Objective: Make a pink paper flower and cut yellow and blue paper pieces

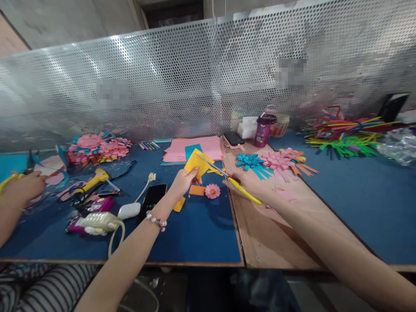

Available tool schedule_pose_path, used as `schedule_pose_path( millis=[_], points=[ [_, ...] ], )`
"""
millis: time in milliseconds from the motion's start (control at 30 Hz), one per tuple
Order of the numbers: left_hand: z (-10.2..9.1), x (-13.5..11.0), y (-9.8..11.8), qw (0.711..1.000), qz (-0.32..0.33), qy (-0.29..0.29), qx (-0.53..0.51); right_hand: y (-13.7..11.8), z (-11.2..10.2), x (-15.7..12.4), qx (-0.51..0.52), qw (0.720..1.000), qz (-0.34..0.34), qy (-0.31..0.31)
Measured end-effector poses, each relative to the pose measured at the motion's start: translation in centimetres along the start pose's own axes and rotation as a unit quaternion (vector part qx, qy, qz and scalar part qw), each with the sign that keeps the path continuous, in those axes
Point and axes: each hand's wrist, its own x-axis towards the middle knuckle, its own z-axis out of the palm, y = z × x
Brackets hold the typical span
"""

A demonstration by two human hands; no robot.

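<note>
My left hand pinches a piece of yellow paper above the blue table. In my right hand is a pair of scissors with yellow handles, its blades reaching the paper's right edge. Whether the blades are apart cannot be made out. Below the paper lie an orange paper strip and a small pink paper flower. Thin yellow strips rest behind them. Just right of my right hand are a blue paper flower and pink paper flowers.
At the left, a co-worker's hand holds yellow-handled scissors. Nearby are a yellow glue gun, a power strip, a white case and a phone. Behind stand pink sheets, a purple cup and a perforated metal partition.
</note>
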Motion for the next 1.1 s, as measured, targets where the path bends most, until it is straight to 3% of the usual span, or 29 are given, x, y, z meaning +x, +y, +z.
schedule_pose_path(
  millis=[267,600,767,967,1100],
  points=[
    [0.1,-0.2,0.0,1.000,-0.009,-0.018,-0.018,-0.8,-0.3,-0.3,-0.009,1.000,0.019,-0.008],
    [0.5,-0.6,1.1,0.997,-0.028,-0.057,-0.043,-0.4,-0.3,-0.8,0.025,1.000,-0.014,-0.005],
    [1.1,-0.8,1.0,0.994,-0.051,-0.059,-0.070,-0.5,0.2,-0.2,0.016,1.000,0.020,0.000],
    [1.5,-0.3,0.3,0.990,-0.076,-0.019,-0.115,-0.6,0.6,0.2,0.002,0.998,0.065,0.019],
    [0.2,0.4,0.2,0.990,-0.061,0.036,-0.125,-1.1,-0.1,-0.5,0.000,0.998,0.046,0.053]
  ],
)
